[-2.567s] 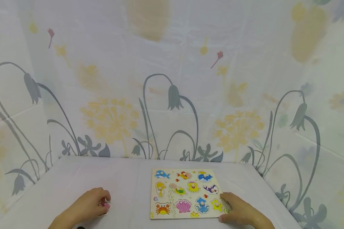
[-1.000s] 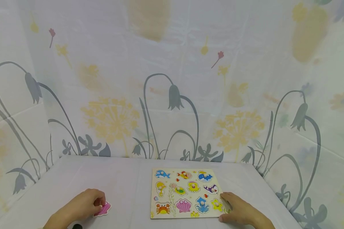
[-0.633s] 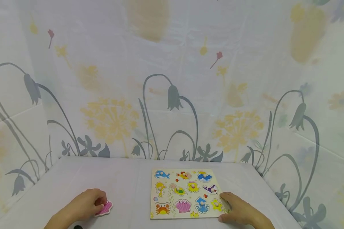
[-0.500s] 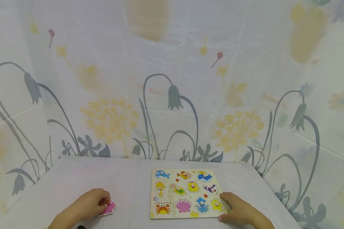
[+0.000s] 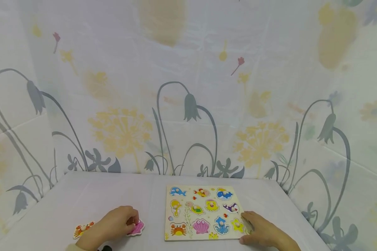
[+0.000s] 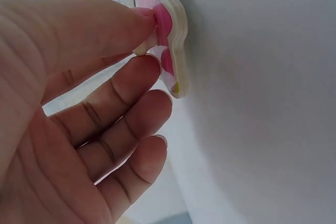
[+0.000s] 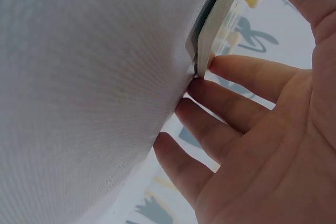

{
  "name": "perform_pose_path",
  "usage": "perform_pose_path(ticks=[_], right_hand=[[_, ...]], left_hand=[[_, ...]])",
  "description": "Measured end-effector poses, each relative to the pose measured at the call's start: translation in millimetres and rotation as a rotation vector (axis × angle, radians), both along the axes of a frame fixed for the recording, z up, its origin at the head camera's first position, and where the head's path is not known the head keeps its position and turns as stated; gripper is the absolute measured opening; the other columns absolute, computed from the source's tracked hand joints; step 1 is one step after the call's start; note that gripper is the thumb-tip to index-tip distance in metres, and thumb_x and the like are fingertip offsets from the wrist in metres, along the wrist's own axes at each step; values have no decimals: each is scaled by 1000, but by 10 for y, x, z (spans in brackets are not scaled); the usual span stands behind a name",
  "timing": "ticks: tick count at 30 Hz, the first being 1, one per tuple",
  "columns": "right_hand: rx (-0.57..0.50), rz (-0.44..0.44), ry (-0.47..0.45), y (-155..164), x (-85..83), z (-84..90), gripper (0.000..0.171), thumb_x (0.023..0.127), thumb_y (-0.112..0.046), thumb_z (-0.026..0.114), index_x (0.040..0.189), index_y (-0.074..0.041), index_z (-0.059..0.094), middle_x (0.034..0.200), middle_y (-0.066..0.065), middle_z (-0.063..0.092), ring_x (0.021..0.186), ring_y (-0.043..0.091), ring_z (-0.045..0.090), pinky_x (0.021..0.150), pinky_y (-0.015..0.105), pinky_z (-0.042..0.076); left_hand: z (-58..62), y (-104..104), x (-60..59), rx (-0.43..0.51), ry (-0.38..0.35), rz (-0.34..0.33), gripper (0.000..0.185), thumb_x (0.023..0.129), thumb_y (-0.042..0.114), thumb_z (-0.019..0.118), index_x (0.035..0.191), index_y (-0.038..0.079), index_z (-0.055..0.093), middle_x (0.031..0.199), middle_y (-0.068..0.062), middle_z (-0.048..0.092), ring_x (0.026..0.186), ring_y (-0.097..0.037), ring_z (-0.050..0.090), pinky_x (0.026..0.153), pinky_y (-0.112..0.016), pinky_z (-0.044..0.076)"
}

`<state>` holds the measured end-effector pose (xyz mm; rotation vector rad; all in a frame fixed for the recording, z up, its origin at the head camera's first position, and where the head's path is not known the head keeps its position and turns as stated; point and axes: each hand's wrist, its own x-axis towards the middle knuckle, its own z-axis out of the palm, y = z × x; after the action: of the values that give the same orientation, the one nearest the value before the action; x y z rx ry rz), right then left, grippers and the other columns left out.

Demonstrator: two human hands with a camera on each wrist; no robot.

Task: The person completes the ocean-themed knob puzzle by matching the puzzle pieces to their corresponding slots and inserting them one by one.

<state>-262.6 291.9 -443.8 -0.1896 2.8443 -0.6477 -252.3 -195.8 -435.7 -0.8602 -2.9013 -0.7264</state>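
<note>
My left hand (image 5: 117,223) pinches a pink shell puzzle piece (image 5: 138,228) over the table, left of the board. In the left wrist view, thumb and forefinger hold the shell's small knob, and its wooden edge stands close to the white cloth. A wooden sea-animal puzzle board (image 5: 213,194) lies flat, with several knobbed pieces seated in it. Its crab picture (image 5: 178,229) and shell picture (image 5: 200,226) show no knobs. My right hand (image 5: 262,230) rests against the board's right edge, fingers extended; fingertips touch that edge and the cloth in the right wrist view.
A loose crab piece (image 5: 81,230) with a knob lies on the white table (image 5: 138,191), behind and left of my left wrist. A flower-printed curtain (image 5: 182,139) rises along the table's back and sides. Something small and dark shows beside my left wrist.
My left hand has moved right towards the board with the shell piece, bringing the loose crab piece into sight behind it. My right hand and the board have stayed put.
</note>
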Motion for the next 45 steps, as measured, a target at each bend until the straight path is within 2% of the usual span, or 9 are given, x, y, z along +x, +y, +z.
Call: perform_pose_path(ticks=[10, 18, 21, 28, 35, 45], right_hand=[[-24, -37, -21, -3, 57, -13, 93, 59, -48, 85, 134, -3, 51, 139, 20, 44, 129, 45, 37, 102, 63, 25], [-12, 62, 45, 23, 11, 1, 91, 63, -45, 83, 134, 0, 50, 137, 23, 46, 129, 46, 37, 104, 61, 25], [-10, 61, 44, 23, 16, 6, 90, 63, -45, 83, 134, 1, 50, 137, 23, 46, 129, 45, 37, 104, 61, 25], [-3, 29, 19, -1, 31, 25, 90, 62, -44, 84, 134, -1, 50, 138, 22, 46, 129, 44, 37, 104, 60, 25], [-6, 25, 22, -1, 25, 48, 91, 62, -45, 84, 134, -1, 51, 138, 22, 46, 129, 45, 37, 104, 60, 26], [-8, 32, 21, 18, 6, 4, 90, 62, -45, 84, 133, -1, 51, 138, 22, 46, 129, 45, 37, 104, 60, 26]], left_hand=[[30, 472, -56, -17, -21, -30, 12, 78, 14, 72, 75, 21, 63, 66, 11, 44, 62, -4, 41, 57, -24, 37], [94, 783, -87, -27, 31, -97, 10, 79, 14, 72, 76, 20, 64, 67, 13, 45, 64, -3, 41, 59, -22, 37], [112, 899, -84, -25, 49, -117, 10, 79, 14, 72, 76, 20, 65, 68, 13, 46, 65, -3, 41, 60, -22, 37], [78, 1138, -111, -23, 83, -161, 10, 79, 13, 72, 75, 20, 66, 67, 14, 47, 65, -1, 41, 62, -20, 37], [57, 1358, -162, -38, 70, -163, 10, 79, 13, 71, 75, 21, 66, 67, 14, 47, 64, -1, 41, 59, -19, 36], [19, 1647, -205, -32, 70, -182, 14, 79, 13, 71, 72, 23, 65, 67, 17, 50, 65, -1, 44, 63, -19, 38]])
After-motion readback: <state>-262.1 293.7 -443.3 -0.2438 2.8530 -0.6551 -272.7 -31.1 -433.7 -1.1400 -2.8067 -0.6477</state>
